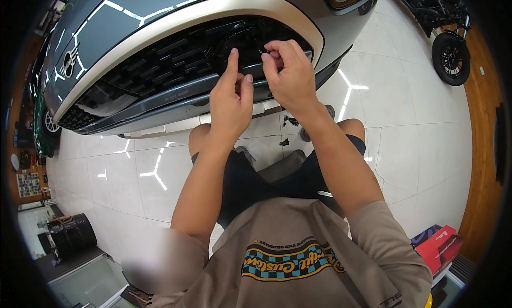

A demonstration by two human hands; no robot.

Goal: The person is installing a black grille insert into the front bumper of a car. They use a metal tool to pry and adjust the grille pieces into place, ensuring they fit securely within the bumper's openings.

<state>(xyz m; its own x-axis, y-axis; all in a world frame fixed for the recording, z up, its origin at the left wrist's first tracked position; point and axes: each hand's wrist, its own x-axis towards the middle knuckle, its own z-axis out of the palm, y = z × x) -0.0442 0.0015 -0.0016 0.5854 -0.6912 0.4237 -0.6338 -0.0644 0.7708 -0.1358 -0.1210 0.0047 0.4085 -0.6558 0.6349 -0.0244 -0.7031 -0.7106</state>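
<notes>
While pinched in the right hand (288, 76): small black part (265, 50) against grille (176, 60).

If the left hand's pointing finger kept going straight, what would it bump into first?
Probably the black grille of the car: the left hand points its finger up at it, seemingly touching already, though depth is hard to judge.

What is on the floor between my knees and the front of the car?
In the head view, a few small dark parts lie on the white floor tiles, just under the car bumper.
</notes>
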